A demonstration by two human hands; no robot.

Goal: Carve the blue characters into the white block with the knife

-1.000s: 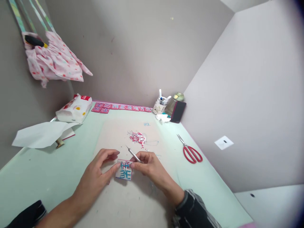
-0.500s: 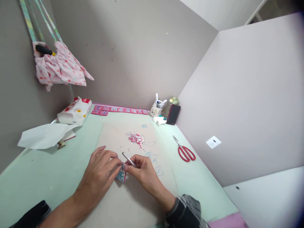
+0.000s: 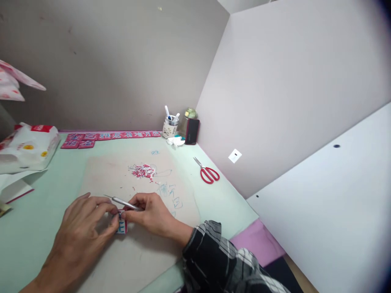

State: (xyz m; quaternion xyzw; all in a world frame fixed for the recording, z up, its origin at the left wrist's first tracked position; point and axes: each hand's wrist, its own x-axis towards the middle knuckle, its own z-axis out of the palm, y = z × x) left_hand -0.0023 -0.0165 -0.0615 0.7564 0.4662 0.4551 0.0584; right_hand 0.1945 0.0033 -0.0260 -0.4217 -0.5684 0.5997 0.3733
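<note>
My left hand (image 3: pixel 87 228) has its fingers closed at the left side of a small square tile (image 3: pixel 122 228), which shows a blue character on white and a red edge. My right hand (image 3: pixel 154 213) grips a slim silver craft knife (image 3: pixel 124 202), its pointed end aimed left above my left fingers. The right thumb and fingertip also meet the tile's upper edge. My fingers hide part of the tile. Both hands are over a beige mat (image 3: pixel 100 165), with a heap of red and white shavings (image 3: pixel 144 171) beyond them.
Red-handled scissors (image 3: pixel 207 173) lie at right. Along the back stand finished-looking pink character tiles (image 3: pixel 114 136), a pen jar (image 3: pixel 170 128), a green-lidded bottle (image 3: pixel 191 113), a phone (image 3: pixel 192 131) and crumpled tissue (image 3: pixel 176 141). A tissue pack (image 3: pixel 33 148) sits at left.
My view has turned right, so everything sits further left. The craft knife now lies flatter, its tip pointing more to the left. Both hands stay at the tile.
</note>
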